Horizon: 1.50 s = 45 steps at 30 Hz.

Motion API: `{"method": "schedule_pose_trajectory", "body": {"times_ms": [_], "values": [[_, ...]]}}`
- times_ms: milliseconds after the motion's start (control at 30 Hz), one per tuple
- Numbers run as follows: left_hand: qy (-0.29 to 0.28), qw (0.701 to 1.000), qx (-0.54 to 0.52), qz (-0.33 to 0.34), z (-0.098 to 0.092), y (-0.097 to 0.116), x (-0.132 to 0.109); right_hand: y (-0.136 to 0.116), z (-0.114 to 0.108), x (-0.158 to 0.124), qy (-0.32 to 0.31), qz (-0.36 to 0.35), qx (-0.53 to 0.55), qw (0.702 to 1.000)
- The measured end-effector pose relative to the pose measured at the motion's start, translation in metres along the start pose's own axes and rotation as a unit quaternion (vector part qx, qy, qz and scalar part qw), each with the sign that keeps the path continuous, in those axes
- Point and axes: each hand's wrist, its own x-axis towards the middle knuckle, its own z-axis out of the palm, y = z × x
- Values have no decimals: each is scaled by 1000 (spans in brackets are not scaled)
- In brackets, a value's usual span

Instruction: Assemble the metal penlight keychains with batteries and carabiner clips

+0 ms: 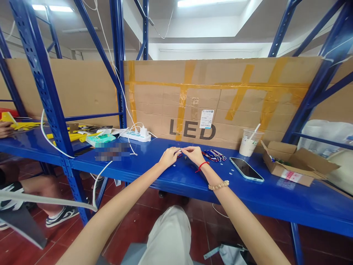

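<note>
My left hand [168, 157] and my right hand [194, 154] meet above the blue shelf [154, 162], fingertips pinched together. Between them is a small, shiny piece, too tiny to identify; both hands are closed. Just right of my right hand lies a loose pile of small carabiner-like clips [214, 155] in red, blue and purple with silvery parts. A few tiny bits lie on the shelf below and beside my hands.
Rightward are a phone [246, 169], a paper cup with a straw [249, 142] and an open cardboard box [292, 163]. A power strip [136, 135] and a green packet [100, 139] lie left. Taped cardboard [165, 103] stands behind. Another person's hand [6, 129] shows far left.
</note>
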Motion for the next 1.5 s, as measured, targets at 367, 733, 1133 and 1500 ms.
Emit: {"method": "schedule_pose_trajectory", "body": {"times_ms": [367,733,1133,1500], "values": [[-8,999,32,18,0,1,1,-11,-1,-4,-15,46,-12,999],[-4,999,27,-25,1,-1,4,-7,-5,1,-23,91,81,992],[-29,998,47,42,2,1,2,-15,-7,-4,-52,226,64,971],[2,998,-5,-57,-4,6,3,-14,-12,0,-79,173,100,977]]}}
